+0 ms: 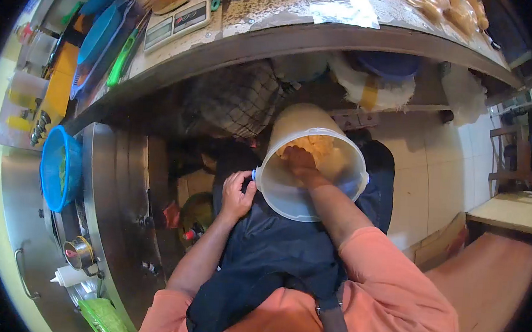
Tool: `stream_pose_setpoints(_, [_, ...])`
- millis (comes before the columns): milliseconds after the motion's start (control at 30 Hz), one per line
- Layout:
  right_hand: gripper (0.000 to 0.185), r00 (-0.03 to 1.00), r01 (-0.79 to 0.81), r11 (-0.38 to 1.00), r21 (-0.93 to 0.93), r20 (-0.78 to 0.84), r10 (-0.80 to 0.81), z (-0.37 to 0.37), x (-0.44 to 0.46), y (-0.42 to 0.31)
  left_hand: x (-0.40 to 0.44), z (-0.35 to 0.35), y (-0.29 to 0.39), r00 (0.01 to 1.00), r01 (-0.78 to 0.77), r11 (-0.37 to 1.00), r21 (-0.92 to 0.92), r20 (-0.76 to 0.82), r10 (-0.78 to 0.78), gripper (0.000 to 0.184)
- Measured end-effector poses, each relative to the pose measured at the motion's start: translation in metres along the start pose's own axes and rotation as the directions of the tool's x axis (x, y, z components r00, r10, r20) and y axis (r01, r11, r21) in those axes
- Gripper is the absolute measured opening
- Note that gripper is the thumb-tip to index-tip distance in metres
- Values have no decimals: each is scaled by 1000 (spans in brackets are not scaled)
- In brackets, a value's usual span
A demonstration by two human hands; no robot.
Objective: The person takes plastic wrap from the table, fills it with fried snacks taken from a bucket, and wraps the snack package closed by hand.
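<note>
A whitish plastic bucket (276, 194) lies tilted between my knees, its mouth toward me. Inside it is a pale yellow, lumpy mass that looks like dough (322, 146). My right hand (300, 159) reaches deep into the bucket and presses into this dough with curled fingers; the fingertips are partly hidden. At the bucket's left side, my left hand (238, 195) grips near the rim, by the blue handle end (254, 175). A dark apron (285, 246) covers my lap below the bucket.
Above the bucket runs a worn worktop (269, 11) with a digital scale (177, 25) on it. A checked cloth (239, 100) hangs beneath. On the left are a blue basket (62, 169) and metal cabinets (115, 187); a wooden chair (507, 211) stands right.
</note>
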State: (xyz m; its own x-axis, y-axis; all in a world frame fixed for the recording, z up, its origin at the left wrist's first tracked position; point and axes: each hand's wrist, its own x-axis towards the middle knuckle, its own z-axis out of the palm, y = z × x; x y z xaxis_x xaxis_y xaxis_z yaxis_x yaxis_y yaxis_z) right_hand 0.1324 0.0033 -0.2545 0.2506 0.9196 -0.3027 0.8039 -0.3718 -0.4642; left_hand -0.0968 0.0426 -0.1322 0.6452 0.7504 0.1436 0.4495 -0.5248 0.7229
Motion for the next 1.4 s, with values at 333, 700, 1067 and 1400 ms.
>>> stream_pose_setpoints(333, [38,995,-89,944,318,60,74,-20,-9,-5,-1,0,2,999,-24,1000,-4,-37,24,41])
stream_pose_setpoints(700, [27,957,-288,697,657,219,189,-29,3,25,-1,-4,6,1000,19,1000,1,-12,-19,40])
stream_pose_setpoints(1067, [33,936,-345,670,658,289,198,-51,0,19,-2,-3,7,997,-11,1000,2,-72,11,42])
stream_pose_setpoints(1400, [29,963,-214,976,-38,162,217,-48,4,18,-1,-3,6,1000,10,1000,-1,-25,-10,40])
